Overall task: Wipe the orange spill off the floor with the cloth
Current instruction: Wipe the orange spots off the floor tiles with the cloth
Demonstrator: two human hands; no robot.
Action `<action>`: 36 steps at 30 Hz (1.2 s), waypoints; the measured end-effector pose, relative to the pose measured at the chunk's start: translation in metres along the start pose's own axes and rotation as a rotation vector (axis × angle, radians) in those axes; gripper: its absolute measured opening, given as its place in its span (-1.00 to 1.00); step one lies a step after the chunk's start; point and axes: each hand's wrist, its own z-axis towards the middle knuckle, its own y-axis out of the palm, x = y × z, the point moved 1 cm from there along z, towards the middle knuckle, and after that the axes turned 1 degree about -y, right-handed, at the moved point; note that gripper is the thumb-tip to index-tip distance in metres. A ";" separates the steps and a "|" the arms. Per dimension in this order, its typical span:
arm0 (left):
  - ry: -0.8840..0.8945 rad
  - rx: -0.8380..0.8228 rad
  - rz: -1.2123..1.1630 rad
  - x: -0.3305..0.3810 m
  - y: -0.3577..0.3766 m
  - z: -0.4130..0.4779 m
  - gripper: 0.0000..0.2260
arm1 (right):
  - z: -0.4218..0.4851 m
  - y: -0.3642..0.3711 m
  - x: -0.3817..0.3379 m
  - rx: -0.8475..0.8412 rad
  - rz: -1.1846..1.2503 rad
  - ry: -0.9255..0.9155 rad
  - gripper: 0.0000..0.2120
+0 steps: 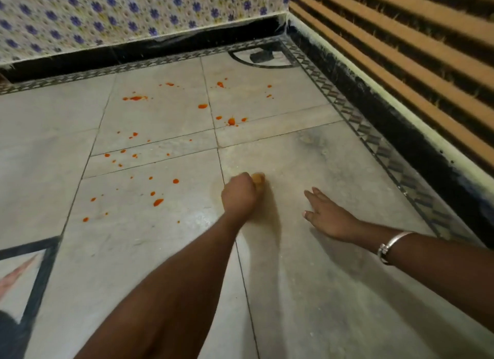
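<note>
**— How much of the mess is up?**

— Very little, I'd say. The orange spill point(232, 121) lies in drops and splashes over the far and left tiles, a good dozen or more, and none of those looks touched. Just left of my fist there is a faint yellowish smear, which I take for the one spot that has been wiped.

**— And where's the cloth?**

— In my left hand point(239, 191). The grip is clenched round the cloth point(258, 178), and only a small yellow-orange wad shows past my knuckles, pressed down on the floor point(320, 278). My right hand point(330, 217) is released, fingers spread flat on the tile beside it, holding nothing and seemingly propping me. A silver bangle point(391, 243) sits on that wrist.

**— What's the floor like?**

— Pale stone slabs with thin dark joints, smooth and a little dusty. Wet sauce should lift off, though the joints may hold some. A patterned border point(334, 96) runs along the edge, with black skirting point(374, 110) behind it.

**— The room?**

— It's a corner. There are flowered tiles point(107, 11) ahead and a slatted wall point(401, 38) on the right. A dark object point(262, 56) sits in the corner, but I can't tell what it is.
</note>
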 end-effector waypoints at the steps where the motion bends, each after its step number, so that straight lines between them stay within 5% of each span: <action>1: -0.094 -0.004 -0.204 0.002 -0.010 0.007 -0.72 | 0.001 -0.008 -0.006 0.024 0.054 -0.001 -0.36; 8: -0.246 -0.103 -0.993 0.022 -0.058 0.019 -0.74 | 0.028 -0.092 -0.078 0.169 0.455 0.059 -0.30; 12: -0.259 -0.201 -1.440 0.031 -0.074 0.028 -0.65 | 0.032 -0.137 -0.121 0.096 0.598 0.026 -0.30; 16: -0.332 -0.225 -1.820 0.033 -0.083 0.050 -0.58 | 0.037 -0.172 -0.160 -0.186 0.850 -0.035 -0.58; 22: -0.405 -0.249 -1.804 0.036 -0.101 0.053 -0.52 | 0.066 -0.177 -0.205 -0.004 0.704 0.040 -0.67; 26: -0.373 -0.155 -1.587 0.007 -0.097 0.070 -0.67 | 0.087 -0.163 -0.221 0.051 0.741 0.010 -0.66; 29: -0.378 -0.062 -1.446 -0.028 -0.104 0.078 -0.81 | 0.105 -0.136 -0.235 -0.023 0.742 0.019 -0.54; 32: -0.400 -0.010 -1.266 -0.062 -0.117 0.076 -0.88 | 0.121 -0.104 -0.245 -0.147 0.741 0.022 -0.67; 36: -0.387 -0.012 -1.113 -0.096 -0.127 0.074 -0.91 | 0.138 -0.094 -0.264 -0.279 0.500 -0.014 -0.66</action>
